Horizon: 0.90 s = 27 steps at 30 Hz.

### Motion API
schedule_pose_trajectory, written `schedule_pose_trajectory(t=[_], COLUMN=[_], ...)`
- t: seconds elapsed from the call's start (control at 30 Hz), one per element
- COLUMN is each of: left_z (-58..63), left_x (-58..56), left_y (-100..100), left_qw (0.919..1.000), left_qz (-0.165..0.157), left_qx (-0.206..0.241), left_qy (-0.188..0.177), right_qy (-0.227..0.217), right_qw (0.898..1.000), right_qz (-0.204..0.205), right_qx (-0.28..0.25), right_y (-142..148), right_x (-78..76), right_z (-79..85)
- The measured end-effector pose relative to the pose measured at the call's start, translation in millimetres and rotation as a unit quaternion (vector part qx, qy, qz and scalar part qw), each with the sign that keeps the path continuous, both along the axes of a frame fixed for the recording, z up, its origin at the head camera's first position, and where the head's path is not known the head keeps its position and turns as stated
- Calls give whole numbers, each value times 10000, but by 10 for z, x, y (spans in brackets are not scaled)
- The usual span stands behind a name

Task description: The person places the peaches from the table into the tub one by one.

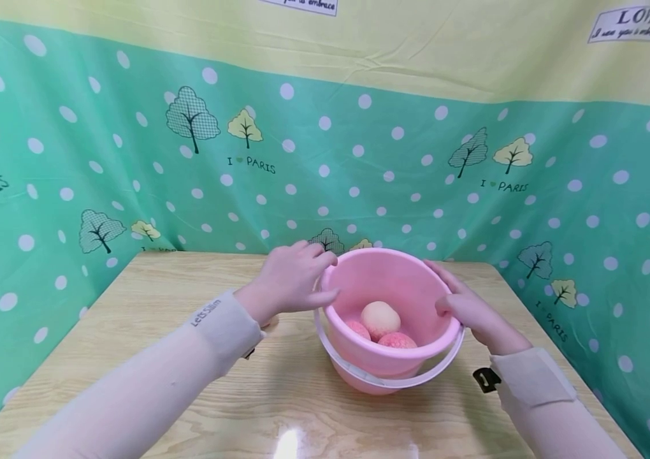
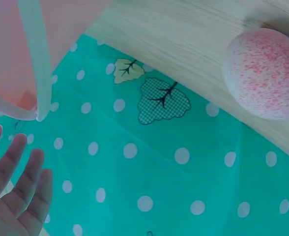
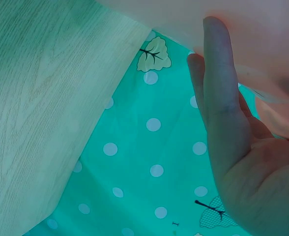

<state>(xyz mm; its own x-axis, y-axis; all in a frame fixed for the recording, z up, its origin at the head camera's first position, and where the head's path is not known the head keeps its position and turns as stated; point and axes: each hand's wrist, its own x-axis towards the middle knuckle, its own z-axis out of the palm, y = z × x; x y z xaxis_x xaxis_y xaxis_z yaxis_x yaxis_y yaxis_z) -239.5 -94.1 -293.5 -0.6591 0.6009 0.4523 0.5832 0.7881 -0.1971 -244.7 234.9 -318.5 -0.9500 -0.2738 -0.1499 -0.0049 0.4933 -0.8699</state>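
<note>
A pink bucket (image 1: 385,271) stands tilted on the table, its mouth toward me and its pale handle (image 1: 382,381) hanging down in front. Inside lie a cream-coloured peach (image 1: 380,320) and two pinker ones, partly hidden by the rim. My right hand (image 1: 468,312) grips the right rim, thumb inside and fingers along the outer wall. At the left rim my left hand (image 1: 296,277) is spread; in the left wrist view its extended fingers (image 2: 24,184) appear apart from the bucket. Another pink-speckled peach (image 2: 267,73) lies on the table, mostly hidden behind my left wrist in the head view.
The light wooden table (image 1: 187,395) is enclosed at the back and sides by a green dotted cloth (image 1: 325,146) with printed trees. The bucket is right of centre, not far from the table's back edge.
</note>
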Motion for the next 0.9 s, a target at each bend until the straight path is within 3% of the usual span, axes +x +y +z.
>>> schedule_pose_trajectory(t=[0.27, 0.5, 0.9], left_z=[-39, -44, -70], left_x=[-3, -2, -21], left_y=[-79, -147, -297], left_qw=[9999, 9984, 9984], left_qz=[1, -81, 232], left_qx=[138, 364, 358], left_qy=[67, 414, 383], right_qy=[-21, 0, 33], right_qw=[10000, 10000, 10000], right_qz=[-12, -34, 0], right_qx=[31, 91, 42], right_y=[-3, -2, -9], right_x=[6, 11, 7], right_z=[-6, -16, -1])
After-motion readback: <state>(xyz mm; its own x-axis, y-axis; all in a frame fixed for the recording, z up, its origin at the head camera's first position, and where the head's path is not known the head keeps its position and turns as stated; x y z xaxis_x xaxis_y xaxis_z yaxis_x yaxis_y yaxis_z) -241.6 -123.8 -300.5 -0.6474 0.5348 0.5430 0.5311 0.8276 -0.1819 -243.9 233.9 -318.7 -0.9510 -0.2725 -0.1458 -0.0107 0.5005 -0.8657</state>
